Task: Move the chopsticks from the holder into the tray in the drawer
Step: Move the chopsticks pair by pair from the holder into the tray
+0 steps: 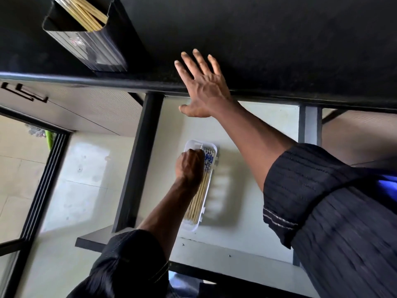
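Note:
A black holder (90,41) stands on the dark countertop (279,39) at the upper left, with several wooden chopsticks (86,12) leaning inside it. Below, the drawer (247,222) is pulled out. A white tray (205,190) lies in it, holding several wooden chopsticks (198,201) with blue-patterned ends. My left hand (189,166) is closed over the upper part of the tray, on the chopsticks there. My right hand (202,84) rests flat, fingers spread, on the counter's front edge, holding nothing.
The drawer's dark left wall (137,160) runs beside the tray. A cabinet front with a black handle (23,91) sits to the left. Pale floor tiles (19,173) and a dark door frame (40,190) lie at the far left.

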